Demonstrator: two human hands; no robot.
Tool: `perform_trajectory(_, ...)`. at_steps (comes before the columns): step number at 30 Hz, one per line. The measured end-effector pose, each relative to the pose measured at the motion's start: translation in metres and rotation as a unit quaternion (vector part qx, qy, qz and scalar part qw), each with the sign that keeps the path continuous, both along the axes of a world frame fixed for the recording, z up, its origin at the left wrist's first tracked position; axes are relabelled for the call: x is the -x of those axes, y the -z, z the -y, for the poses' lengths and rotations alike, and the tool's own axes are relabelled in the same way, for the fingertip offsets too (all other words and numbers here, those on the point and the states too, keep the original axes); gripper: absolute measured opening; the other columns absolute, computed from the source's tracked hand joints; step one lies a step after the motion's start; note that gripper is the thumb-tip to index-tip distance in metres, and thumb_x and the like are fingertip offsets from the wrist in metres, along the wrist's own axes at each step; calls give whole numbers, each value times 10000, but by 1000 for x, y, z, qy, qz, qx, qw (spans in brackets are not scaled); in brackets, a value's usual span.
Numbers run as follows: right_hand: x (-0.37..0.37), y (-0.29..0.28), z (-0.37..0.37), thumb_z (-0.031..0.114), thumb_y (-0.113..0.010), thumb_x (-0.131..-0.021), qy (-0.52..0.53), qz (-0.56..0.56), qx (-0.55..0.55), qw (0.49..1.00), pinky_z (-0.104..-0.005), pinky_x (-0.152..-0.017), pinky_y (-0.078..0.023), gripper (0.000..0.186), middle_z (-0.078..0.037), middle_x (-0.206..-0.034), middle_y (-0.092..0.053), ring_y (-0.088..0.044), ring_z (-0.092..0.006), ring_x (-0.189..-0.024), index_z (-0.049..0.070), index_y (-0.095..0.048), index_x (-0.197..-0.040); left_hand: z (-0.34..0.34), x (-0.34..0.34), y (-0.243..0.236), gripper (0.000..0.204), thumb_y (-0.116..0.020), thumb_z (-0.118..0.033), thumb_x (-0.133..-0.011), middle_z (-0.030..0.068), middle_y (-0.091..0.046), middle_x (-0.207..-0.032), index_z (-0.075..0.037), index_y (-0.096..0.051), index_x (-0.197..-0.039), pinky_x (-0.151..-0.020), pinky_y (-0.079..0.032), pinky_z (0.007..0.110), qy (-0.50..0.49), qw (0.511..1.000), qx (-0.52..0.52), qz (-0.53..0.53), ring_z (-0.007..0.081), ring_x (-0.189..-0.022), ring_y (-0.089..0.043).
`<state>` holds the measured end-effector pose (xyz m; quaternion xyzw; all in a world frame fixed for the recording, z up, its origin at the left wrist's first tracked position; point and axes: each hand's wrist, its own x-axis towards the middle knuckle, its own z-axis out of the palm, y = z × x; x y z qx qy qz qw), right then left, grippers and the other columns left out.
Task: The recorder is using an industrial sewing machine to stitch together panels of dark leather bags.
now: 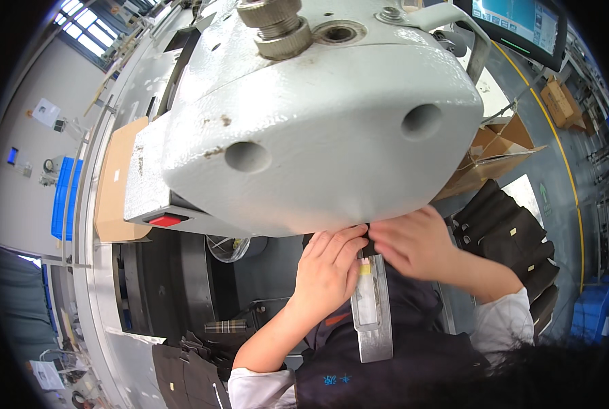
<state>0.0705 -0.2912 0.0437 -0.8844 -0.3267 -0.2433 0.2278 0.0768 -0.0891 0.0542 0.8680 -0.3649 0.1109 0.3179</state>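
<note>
A large white machine head (332,129), which looks like an industrial sewing machine, fills the upper middle. At its lower edge my left hand (328,262) has its fingers pressed together against a small dark piece of cloth (368,247). On the other side of that cloth is my right hand (417,242), with bent fingers slightly blurred by motion. Both sets of fingertips meet at the cloth, partly hidden by the machine head. Below them a narrow metal arm (376,345) with a pale slotted plate points toward my body.
Dark folded garments (505,235) hang in a pile at right; more dark garments (189,375) lie at lower left. A cardboard box (498,153) stands behind the right pile. A clear bin (231,247) sits under the machine at left. A screen (519,24) is at upper right.
</note>
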Motion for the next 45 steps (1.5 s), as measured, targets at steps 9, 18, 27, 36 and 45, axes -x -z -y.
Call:
perform_trajectory(9,19,-2,-7,173,-653,-738,-34,46,54,997,-345,-821,-442,239,-40,-1050,-600,-569,-178,-966,57,-649,-946,-6,16,5,262,-620,15,-722,61,-620,-1070,-63,-598,-971,-923,-471,416,-28,998,4,55,241,-1026,-610)
perform_trajectory(18,21,-1,-9,176,-633,-753,-22,37,71,997,-341,-826,-436,225,-48,-1060,-592,-565,-175,-965,59,-644,-945,-9,13,3,316,-637,22,-668,54,-609,-1057,-69,-604,-969,-819,-520,367,-14,998,-1,57,256,-995,-622)
perform_trajectory(27,18,-2,-8,189,-647,-757,-25,28,64,997,-341,-829,-435,240,-41,-1064,-593,-569,-167,-964,55,-644,-955,-8,13,1,319,-645,24,-668,57,-614,-1043,-66,-613,-972,-803,-524,364,-18,997,-21,68,263,-998,-625)
perform_trajectory(36,-3,-10,-4,207,-679,-734,-17,40,65,997,-350,-839,-438,285,-35,-1039,-589,-567,-173,-970,53,-637,-971,-7,-4,4,280,-654,4,-698,79,-620,-971,-61,-616,-968,-713,-498,356,-38,999,1,38,275,-826,-617)
perform_trajectory(45,-25,-7,-4,224,-689,-760,16,30,27,999,-377,-867,-439,215,-28,-936,-600,-587,-188,-924,68,-620,-891,-6,-23,21,224,-672,-47,-724,101,-616,-907,-64,-632,-944,-689,-470,391,-95,994,27,57,314,-798,-596)
